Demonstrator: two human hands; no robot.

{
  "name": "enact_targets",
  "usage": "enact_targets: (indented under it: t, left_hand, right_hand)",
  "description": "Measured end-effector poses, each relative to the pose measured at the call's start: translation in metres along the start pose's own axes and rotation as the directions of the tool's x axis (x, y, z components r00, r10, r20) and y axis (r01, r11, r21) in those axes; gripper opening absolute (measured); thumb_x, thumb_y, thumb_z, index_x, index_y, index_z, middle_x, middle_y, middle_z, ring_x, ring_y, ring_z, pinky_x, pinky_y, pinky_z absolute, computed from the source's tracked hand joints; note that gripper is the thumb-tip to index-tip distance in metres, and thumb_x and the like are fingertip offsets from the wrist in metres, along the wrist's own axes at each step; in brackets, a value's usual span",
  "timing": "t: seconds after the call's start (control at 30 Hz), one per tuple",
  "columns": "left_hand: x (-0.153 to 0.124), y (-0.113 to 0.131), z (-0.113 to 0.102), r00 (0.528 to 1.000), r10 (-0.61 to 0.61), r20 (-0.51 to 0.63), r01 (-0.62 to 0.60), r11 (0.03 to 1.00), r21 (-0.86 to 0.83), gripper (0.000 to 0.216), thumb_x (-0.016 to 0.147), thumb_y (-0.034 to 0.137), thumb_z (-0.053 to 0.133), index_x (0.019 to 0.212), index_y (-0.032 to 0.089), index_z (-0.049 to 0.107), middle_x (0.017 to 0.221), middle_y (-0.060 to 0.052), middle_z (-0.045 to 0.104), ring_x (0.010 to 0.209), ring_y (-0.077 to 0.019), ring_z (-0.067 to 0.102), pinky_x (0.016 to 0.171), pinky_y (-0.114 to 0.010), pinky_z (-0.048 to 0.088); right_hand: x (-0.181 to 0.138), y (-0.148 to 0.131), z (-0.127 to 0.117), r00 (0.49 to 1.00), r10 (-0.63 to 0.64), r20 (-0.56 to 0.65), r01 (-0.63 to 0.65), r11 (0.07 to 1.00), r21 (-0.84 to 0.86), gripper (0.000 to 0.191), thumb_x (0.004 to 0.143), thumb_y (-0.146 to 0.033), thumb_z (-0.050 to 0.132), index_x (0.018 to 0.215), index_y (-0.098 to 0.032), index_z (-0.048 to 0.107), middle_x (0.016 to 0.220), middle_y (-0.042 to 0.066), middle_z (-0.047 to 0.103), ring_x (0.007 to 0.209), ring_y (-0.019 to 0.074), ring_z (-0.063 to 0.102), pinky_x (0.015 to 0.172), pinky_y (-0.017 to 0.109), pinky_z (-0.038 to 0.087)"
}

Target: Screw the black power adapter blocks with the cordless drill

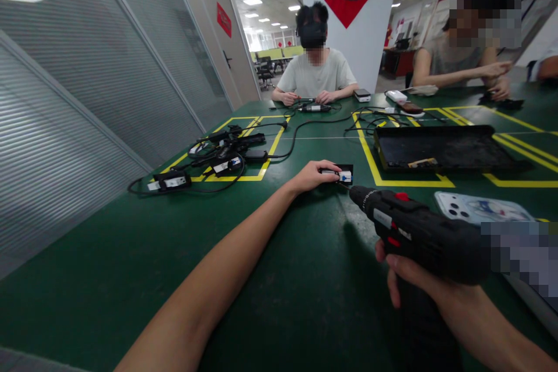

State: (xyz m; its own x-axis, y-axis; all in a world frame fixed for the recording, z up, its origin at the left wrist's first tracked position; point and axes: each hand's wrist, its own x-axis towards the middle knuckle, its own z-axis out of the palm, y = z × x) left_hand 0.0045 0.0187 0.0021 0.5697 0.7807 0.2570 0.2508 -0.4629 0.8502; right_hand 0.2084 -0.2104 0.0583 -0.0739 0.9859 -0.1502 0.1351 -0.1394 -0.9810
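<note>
My right hand (431, 282) is wrapped round the grip of a black cordless drill (414, 229) with red accents. The drill points to the far left, and its thin bit ends close to a small black part with a white block (346, 176) on the green table. Whether the tip touches that part I cannot tell. My left hand (316, 175) grips this small part from the left, thumb and fingers laid over it and holding it on the tabletop. The fingers cover much of its left half.
Black cables and adapters with white blocks (226, 154) are heaped to the left. A shallow black tray (436, 151) with a small piece inside stands to the right. A phone (483, 206) lies beside the drill. Two people (316, 72) sit across the table, hands on small items.
</note>
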Motion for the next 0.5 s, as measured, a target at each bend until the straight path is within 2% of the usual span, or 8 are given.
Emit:
enact_targets:
  t: [0.13,0.2,0.4,0.5]
  left_hand:
    - [0.0004,0.0010,-0.0003,1.000,-0.010,-0.002,0.010,1.000,0.012,0.032,0.070,0.033,0.067,0.097,0.017,0.069,0.113,-0.008,0.062,0.103,-0.0186,0.056,0.095,-0.032,0.038]
    - [0.0005,0.0014,-0.0005,1.000,-0.007,-0.003,0.007,1.000,0.012,0.032,0.070,0.033,0.067,0.097,0.016,0.069,0.112,-0.008,0.062,0.104,-0.0187,0.055,0.096,-0.032,0.038]
    - [0.0006,0.0002,-0.0006,1.000,0.011,0.005,-0.011,1.000,-0.017,0.033,0.070,0.033,0.067,0.098,0.015,0.069,0.112,-0.009,0.062,0.103,-0.0185,0.056,0.094,-0.031,0.039]
    - [0.0009,-0.0013,0.0000,1.000,0.010,0.001,-0.010,1.000,-0.015,0.033,0.070,0.033,0.067,0.098,0.015,0.069,0.112,-0.009,0.062,0.103,-0.0184,0.056,0.094,-0.031,0.039]
  right_hand:
    - [0.0027,0.0028,-0.0030,0.997,-0.001,0.071,0.007,0.996,-0.085,0.023,0.072,-0.041,0.060,0.087,-0.023,0.058,0.067,0.002,0.068,0.038,0.0167,0.061,0.043,0.031,0.048]
    - [0.0019,0.0013,-0.0038,0.998,0.003,0.066,0.005,0.991,-0.133,0.021,0.073,-0.042,0.059,0.082,-0.023,0.059,0.068,0.003,0.069,0.040,0.0173,0.061,0.046,0.033,0.049]
    - [-0.0047,-0.0014,-0.0019,0.999,0.019,0.049,-0.014,0.993,-0.115,0.025,0.074,-0.042,0.058,0.090,-0.024,0.056,0.074,0.001,0.068,0.041,0.0159,0.060,0.050,0.034,0.049]
    - [-0.0034,0.0015,-0.0023,0.997,0.051,0.052,-0.048,0.997,-0.057,0.038,0.075,-0.043,0.058,0.107,-0.023,0.051,0.078,0.001,0.069,0.042,0.0159,0.061,0.051,0.033,0.049]
